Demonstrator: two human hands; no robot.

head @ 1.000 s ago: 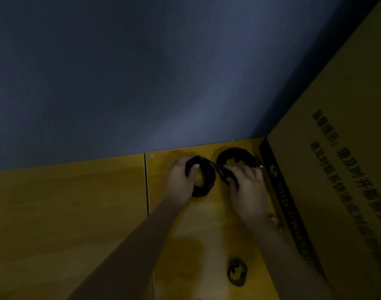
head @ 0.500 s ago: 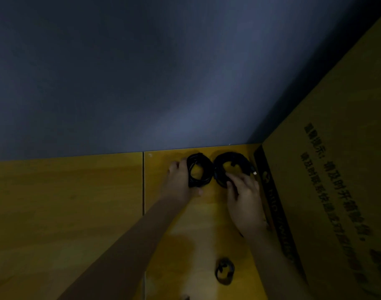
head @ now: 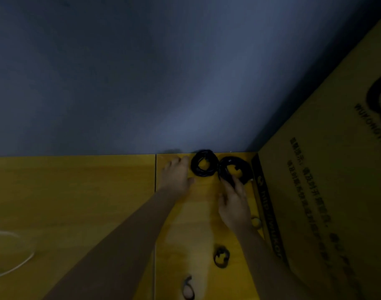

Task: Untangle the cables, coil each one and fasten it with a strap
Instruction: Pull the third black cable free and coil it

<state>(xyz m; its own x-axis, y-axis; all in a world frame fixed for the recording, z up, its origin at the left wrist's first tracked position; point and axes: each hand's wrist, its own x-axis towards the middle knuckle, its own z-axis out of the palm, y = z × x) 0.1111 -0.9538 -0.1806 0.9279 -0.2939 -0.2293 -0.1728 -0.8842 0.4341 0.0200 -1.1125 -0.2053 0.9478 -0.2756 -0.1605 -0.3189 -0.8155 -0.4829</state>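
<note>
Two black coiled cables lie side by side at the far edge of the yellow table, against the wall: the left coil (head: 203, 163) and the right coil (head: 234, 169). My left hand (head: 176, 175) lies flat beside the left coil, its fingertips at the coil's left rim, holding nothing. My right hand (head: 234, 202) reaches to the near rim of the right coil with straight fingers touching it. A small black strap loop (head: 221, 256) lies nearer me, and another strap (head: 188, 287) sits at the bottom edge.
A large cardboard box (head: 326, 191) stands along the right side, close to the right coil. The grey wall (head: 163, 83) bounds the table (head: 77, 202) at the back. A white cable (head: 12, 256) curves at the far left.
Both coils have slid farther back to the wall. My left hand let go of the left coil and now lies flat beside it. My right hand drew back to the right coil's near rim.
</note>
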